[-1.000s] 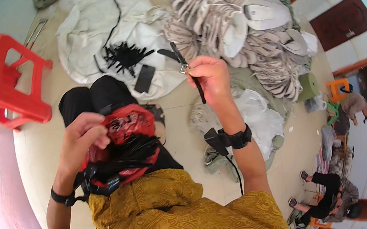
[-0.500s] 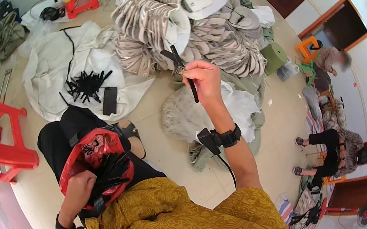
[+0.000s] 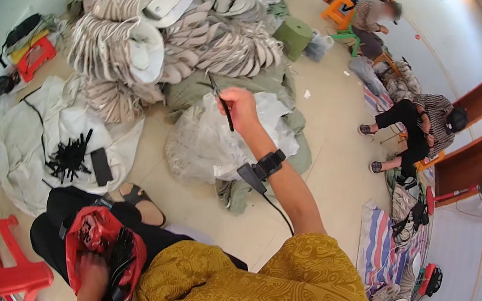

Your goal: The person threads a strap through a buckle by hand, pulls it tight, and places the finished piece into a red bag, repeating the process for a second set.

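My right hand (image 3: 238, 108) is raised out in front, its fingers closed on a thin black strap (image 3: 227, 119). The strap's far end splits into dark tips above the fingers. Down in my lap lies a red plastic bag (image 3: 137, 254) with long black straps (image 3: 121, 258) bunched in it. My left hand (image 3: 92, 269) reaches into that bag; its fingers are blurred and sunk among the contents, so their grip is hidden. To the left, a pile of black straps (image 3: 69, 155) lies on a white cloth (image 3: 18, 145), beside a dark phone-like slab (image 3: 101, 167).
A big heap of grey-beige shoe uppers (image 3: 114, 53) stands ahead, with clear plastic sheeting (image 3: 197, 143) nearer. A red stool (image 3: 0, 257) is at the lower left. Two people sit at the right, near a striped sheet (image 3: 375, 243) and a red fan (image 3: 463, 194).
The view has swung toward the right, so the heap sits further left. My right hand still holds the strap, now turned differently. My left hand has gone deeper into the red bag.
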Demonstrator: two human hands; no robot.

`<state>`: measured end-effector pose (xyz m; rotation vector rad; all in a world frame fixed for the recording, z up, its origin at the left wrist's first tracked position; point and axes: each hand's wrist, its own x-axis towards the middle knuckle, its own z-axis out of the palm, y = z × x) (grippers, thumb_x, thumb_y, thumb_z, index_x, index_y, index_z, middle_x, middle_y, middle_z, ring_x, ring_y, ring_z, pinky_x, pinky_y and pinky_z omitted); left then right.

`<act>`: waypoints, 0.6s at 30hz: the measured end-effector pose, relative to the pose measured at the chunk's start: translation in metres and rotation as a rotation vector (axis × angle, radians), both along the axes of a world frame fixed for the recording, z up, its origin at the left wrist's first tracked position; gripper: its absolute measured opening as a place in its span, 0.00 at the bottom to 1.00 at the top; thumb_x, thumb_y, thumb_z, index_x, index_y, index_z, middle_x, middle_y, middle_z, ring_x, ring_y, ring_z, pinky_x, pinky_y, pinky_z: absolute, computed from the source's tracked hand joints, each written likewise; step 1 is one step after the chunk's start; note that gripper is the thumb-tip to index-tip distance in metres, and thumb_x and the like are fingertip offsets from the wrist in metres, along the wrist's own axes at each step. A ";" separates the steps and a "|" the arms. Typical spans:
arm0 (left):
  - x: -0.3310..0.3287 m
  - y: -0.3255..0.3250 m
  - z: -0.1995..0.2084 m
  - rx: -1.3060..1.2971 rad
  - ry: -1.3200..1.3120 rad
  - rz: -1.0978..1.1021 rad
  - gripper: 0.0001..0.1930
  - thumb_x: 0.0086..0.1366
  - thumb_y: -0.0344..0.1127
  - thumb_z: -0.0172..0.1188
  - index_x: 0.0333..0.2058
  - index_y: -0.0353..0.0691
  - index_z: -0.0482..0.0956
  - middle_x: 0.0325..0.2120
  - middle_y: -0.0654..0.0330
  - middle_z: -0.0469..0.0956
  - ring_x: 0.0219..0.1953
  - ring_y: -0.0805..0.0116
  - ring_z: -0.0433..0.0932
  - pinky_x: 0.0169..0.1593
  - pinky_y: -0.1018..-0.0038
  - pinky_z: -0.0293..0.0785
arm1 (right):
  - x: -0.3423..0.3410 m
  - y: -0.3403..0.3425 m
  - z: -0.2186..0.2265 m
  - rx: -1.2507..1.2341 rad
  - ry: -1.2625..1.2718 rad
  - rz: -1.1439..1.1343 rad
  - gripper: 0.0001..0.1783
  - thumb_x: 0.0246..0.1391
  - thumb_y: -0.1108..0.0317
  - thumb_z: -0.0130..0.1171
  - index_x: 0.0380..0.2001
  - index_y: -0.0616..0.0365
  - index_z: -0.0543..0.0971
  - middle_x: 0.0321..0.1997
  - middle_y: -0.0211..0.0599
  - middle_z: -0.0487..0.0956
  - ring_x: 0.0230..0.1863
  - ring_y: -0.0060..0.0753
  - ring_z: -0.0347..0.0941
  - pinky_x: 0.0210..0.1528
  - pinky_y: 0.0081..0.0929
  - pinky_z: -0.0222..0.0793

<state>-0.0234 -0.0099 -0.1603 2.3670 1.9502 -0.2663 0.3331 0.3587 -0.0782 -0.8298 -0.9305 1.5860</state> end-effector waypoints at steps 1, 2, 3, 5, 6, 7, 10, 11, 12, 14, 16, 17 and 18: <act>-0.001 0.002 -0.004 -0.091 0.118 -0.070 0.07 0.46 0.35 0.49 0.24 0.39 0.73 0.24 0.55 0.71 0.35 0.60 0.68 0.42 0.66 0.60 | 0.012 0.003 -0.007 -0.056 0.015 -0.052 0.04 0.36 0.75 0.52 0.16 0.66 0.70 0.15 0.38 0.70 0.14 0.28 0.64 0.16 0.20 0.57; -0.004 0.003 -0.009 -0.180 0.239 -0.137 0.08 0.47 0.35 0.48 0.24 0.40 0.74 0.25 0.55 0.72 0.35 0.61 0.68 0.42 0.66 0.60 | 0.026 0.006 -0.013 -0.033 0.012 -0.064 0.04 0.36 0.75 0.52 0.16 0.66 0.70 0.15 0.38 0.70 0.14 0.28 0.64 0.16 0.20 0.57; -0.017 0.000 -0.025 -0.217 0.236 -0.173 0.10 0.48 0.35 0.46 0.25 0.39 0.75 0.24 0.54 0.73 0.34 0.59 0.69 0.42 0.65 0.60 | 0.038 0.010 -0.018 -0.103 -0.006 -0.114 0.04 0.37 0.74 0.52 0.18 0.65 0.70 0.17 0.39 0.71 0.15 0.28 0.65 0.17 0.21 0.58; -0.017 0.005 -0.033 -0.179 0.136 -0.093 0.11 0.48 0.35 0.46 0.24 0.38 0.75 0.24 0.54 0.73 0.33 0.59 0.70 0.42 0.65 0.60 | 0.069 0.014 -0.027 -0.156 -0.024 -0.184 0.04 0.37 0.74 0.52 0.20 0.64 0.70 0.18 0.39 0.71 0.16 0.28 0.65 0.18 0.21 0.59; -0.018 0.005 -0.037 -0.165 0.033 -0.005 0.11 0.48 0.35 0.46 0.24 0.37 0.76 0.23 0.53 0.73 0.31 0.59 0.71 0.43 0.65 0.60 | 0.085 0.016 -0.031 -0.169 -0.030 -0.249 0.05 0.38 0.73 0.52 0.20 0.64 0.71 0.19 0.38 0.72 0.16 0.28 0.65 0.18 0.21 0.59; -0.026 0.006 -0.050 -0.206 0.143 -0.129 0.12 0.48 0.32 0.45 0.27 0.34 0.75 0.23 0.50 0.74 0.29 0.55 0.71 0.40 0.64 0.63 | 0.092 0.018 -0.032 -0.188 -0.041 -0.301 0.05 0.38 0.73 0.52 0.21 0.63 0.71 0.19 0.38 0.72 0.16 0.27 0.65 0.17 0.20 0.59; -0.035 0.016 -0.069 -0.167 0.123 -0.131 0.12 0.48 0.32 0.45 0.28 0.34 0.75 0.23 0.50 0.74 0.29 0.55 0.71 0.40 0.64 0.63 | 0.111 0.013 -0.028 -0.156 -0.084 -0.333 0.05 0.38 0.73 0.52 0.22 0.63 0.71 0.19 0.37 0.72 0.16 0.26 0.66 0.17 0.19 0.59; -0.034 0.019 -0.071 -0.154 0.114 -0.133 0.12 0.48 0.32 0.45 0.28 0.34 0.75 0.23 0.50 0.74 0.29 0.55 0.71 0.40 0.64 0.63 | 0.115 0.011 -0.026 -0.168 -0.099 -0.366 0.05 0.37 0.73 0.52 0.21 0.63 0.71 0.19 0.37 0.72 0.16 0.26 0.66 0.16 0.18 0.59; -0.035 0.020 -0.071 -0.143 0.104 -0.136 0.12 0.48 0.31 0.45 0.28 0.34 0.75 0.23 0.50 0.74 0.29 0.55 0.71 0.40 0.64 0.63 | 0.119 0.007 -0.026 -0.159 -0.098 -0.370 0.05 0.37 0.73 0.52 0.21 0.63 0.71 0.19 0.37 0.72 0.16 0.26 0.66 0.16 0.18 0.59; -0.035 0.029 -0.071 -0.115 0.087 -0.142 0.12 0.48 0.31 0.45 0.28 0.34 0.75 0.23 0.50 0.74 0.29 0.55 0.71 0.40 0.64 0.63 | 0.129 -0.002 -0.030 -0.061 -0.225 -0.357 0.04 0.37 0.73 0.52 0.18 0.63 0.71 0.17 0.37 0.71 0.15 0.25 0.66 0.16 0.18 0.59; -0.030 0.046 -0.072 -0.076 0.062 -0.149 0.12 0.48 0.31 0.45 0.28 0.34 0.75 0.23 0.50 0.74 0.29 0.55 0.71 0.40 0.64 0.63 | 0.139 -0.015 -0.045 -0.025 -0.271 -0.334 0.06 0.36 0.71 0.51 0.14 0.63 0.71 0.14 0.37 0.70 0.14 0.26 0.65 0.16 0.21 0.60; -0.028 0.056 -0.073 -0.057 0.049 -0.154 0.12 0.48 0.31 0.45 0.28 0.34 0.75 0.23 0.50 0.74 0.29 0.55 0.71 0.40 0.64 0.63 | 0.140 -0.023 -0.054 -0.092 -0.262 -0.351 0.05 0.35 0.72 0.52 0.14 0.63 0.71 0.14 0.37 0.71 0.13 0.27 0.65 0.15 0.22 0.60; -0.029 0.059 -0.073 -0.049 0.041 -0.158 0.12 0.48 0.31 0.45 0.28 0.34 0.75 0.23 0.50 0.74 0.30 0.55 0.71 0.40 0.64 0.63 | 0.136 -0.034 -0.060 -0.168 -0.291 -0.355 0.05 0.34 0.72 0.52 0.14 0.63 0.72 0.14 0.38 0.71 0.13 0.29 0.66 0.15 0.23 0.59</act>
